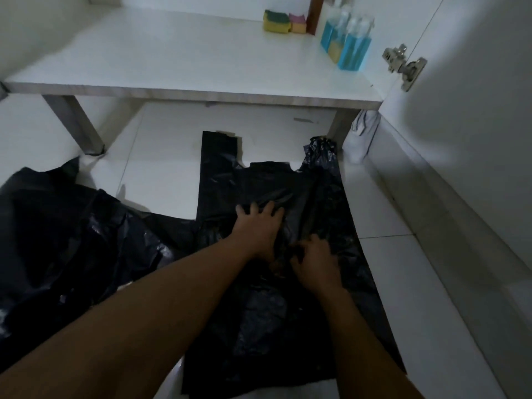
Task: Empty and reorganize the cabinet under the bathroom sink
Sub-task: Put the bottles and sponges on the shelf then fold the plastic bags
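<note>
A black plastic bag (267,180) with two handle loops lies spread flat on the white tiled floor in front of the cabinet. My left hand (259,228) presses flat on its middle with the fingers spread. Just right of it, my right hand (313,260) pinches a fold of the same bag. A second, crumpled black plastic bag (66,234) lies on the floor to the left. The white cabinet shelf (172,59) stands above and behind the bags.
On the shelf at the back sit yellow-green sponges (276,21), a pink-yellow sponge (298,23) and two bottles in blue packs (348,44). The open cabinet door with a metal hinge (404,66) stands at the right. A white cloth (362,133) rests by the shelf's right leg.
</note>
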The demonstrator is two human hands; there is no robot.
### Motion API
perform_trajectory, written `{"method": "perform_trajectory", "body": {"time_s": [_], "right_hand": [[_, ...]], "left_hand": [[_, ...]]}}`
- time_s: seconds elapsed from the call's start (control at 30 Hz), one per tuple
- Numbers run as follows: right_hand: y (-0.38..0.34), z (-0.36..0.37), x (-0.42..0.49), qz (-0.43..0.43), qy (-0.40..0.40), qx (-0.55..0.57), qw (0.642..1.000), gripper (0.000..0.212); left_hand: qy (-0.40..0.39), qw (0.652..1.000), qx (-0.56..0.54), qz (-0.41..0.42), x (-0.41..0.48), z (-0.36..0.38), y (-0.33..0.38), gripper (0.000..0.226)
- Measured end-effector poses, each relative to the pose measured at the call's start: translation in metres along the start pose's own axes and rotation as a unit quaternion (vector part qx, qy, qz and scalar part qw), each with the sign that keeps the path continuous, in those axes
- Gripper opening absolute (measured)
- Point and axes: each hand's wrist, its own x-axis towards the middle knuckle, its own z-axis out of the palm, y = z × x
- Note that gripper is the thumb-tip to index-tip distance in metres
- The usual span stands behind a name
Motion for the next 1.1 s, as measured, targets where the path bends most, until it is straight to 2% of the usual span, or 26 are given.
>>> {"method": "perform_trajectory", "body": {"time_s": [0.07, 0.13, 0.2, 0.27, 0.37, 0.43, 0.53, 0.6, 0.7, 0.8, 0.87, 0.93, 0.97, 1.03, 1.1], "right_hand": [[0.001, 0.002, -0.011, -0.014, 0.012, -0.029, 0.999, 0.029], [-0.001, -0.003, -0.019, -0.016, 0.045, 0.001, 0.999, 0.028], [-0.008, -0.003, -0.03, -0.025, 0.08, -0.002, 0.996, 0.029], [-0.016, 0.003, -0.044, -0.052, 0.082, -0.031, 0.995, 0.037], [-0.012, 0.019, -0.063, -0.069, -0.002, -0.061, 0.996, 0.06], [0.009, 0.023, -0.07, -0.074, -0.059, -0.086, 0.992, 0.074], [0.041, 0.012, -0.065, -0.066, -0.062, -0.092, 0.992, 0.094], [0.054, 0.0, -0.056, -0.036, -0.061, -0.106, 0.992, 0.087], [0.083, -0.027, -0.044, 0.069, -0.063, -0.108, 0.99, 0.07], [0.121, -0.058, -0.045, 0.144, -0.08, -0.127, 0.978, 0.068], [0.125, -0.069, -0.052, 0.162, 0.012, -0.069, 0.984, 0.067], [0.114, -0.069, -0.06, 0.146, 0.105, 0.008, 0.984, 0.062], [0.109, -0.066, -0.063, 0.144, 0.105, 0.037, 0.983, 0.062], [0.104, -0.06, -0.069, 0.165, 0.05, 0.096, 0.98, 0.068], [0.102, -0.057, -0.071, 0.174, 0.01, 0.138, 0.975, 0.065]], "left_hand": [[0.075, 0.997, 0.018, 0.006, -0.026, -0.002, -0.002, 0.128], [0.195, 0.98, -0.03, -0.013, -0.06, 0.008, 0.0, 0.099], [0.257, 0.964, -0.065, -0.035, -0.093, 0.032, 0.005, 0.082], [0.235, 0.968, -0.081, -0.039, -0.116, 0.064, 0.01, 0.09], [0.171, 0.978, -0.102, -0.054, -0.125, 0.103, 0.009, 0.116], [0.142, 0.982, -0.116, -0.049, -0.127, 0.121, 0.006, 0.122], [0.119, 0.983, -0.133, -0.048, -0.127, 0.127, 0.013, 0.125], [0.122, 0.981, -0.138, -0.061, -0.126, 0.126, 0.022, 0.127], [0.126, 0.981, -0.133, -0.06, -0.123, 0.126, 0.024, 0.128], [0.129, 0.983, -0.118, -0.059, -0.123, 0.129, 0.019, 0.129], [0.127, 0.984, -0.112, -0.06, -0.12, 0.129, 0.019, 0.131], [0.127, 0.985, -0.101, -0.056, -0.119, 0.124, 0.016, 0.135], [0.12, 0.986, -0.104, -0.056, -0.12, 0.121, 0.012, 0.137], [0.128, 0.983, -0.124, -0.052, -0.122, 0.11, 0.006, 0.133], [0.178, 0.973, -0.138, -0.039, -0.126, 0.101, 0.0, 0.118]]}}
